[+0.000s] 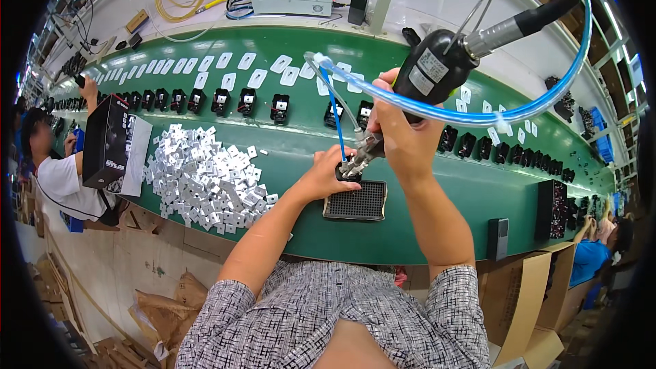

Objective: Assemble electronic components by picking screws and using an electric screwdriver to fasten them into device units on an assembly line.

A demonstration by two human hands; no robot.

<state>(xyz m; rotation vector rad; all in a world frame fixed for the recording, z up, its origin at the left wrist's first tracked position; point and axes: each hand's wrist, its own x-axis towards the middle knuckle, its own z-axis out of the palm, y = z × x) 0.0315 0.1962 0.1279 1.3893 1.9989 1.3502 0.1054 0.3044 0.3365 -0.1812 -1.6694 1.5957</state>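
Note:
My right hand point(404, 133) is wrapped round a black power screwdriver point(441, 61) that hangs from a metal hook. The screwdriver's metal nose point(362, 154) points down and left, its tip meeting a small black part point(350, 175). With bent fingers my left hand point(321, 179) grips this part at its left side. The part is at the back edge of a black perforated pad point(354, 203), mostly hidden by the tool and my fingers. A clear blue hose point(506, 119) loops across in front of the screwdriver, and a thin blue tube point(335, 113) runs down to its nose.
A heap of small silvery plates point(205, 178) covers the green bench point(294, 232) on my left. Black housings point(247, 102) and white cards point(257, 78) stand in rows behind. A dark box point(106, 140) is at left, a black bin point(550, 210) at right. Co-workers sit at both sides.

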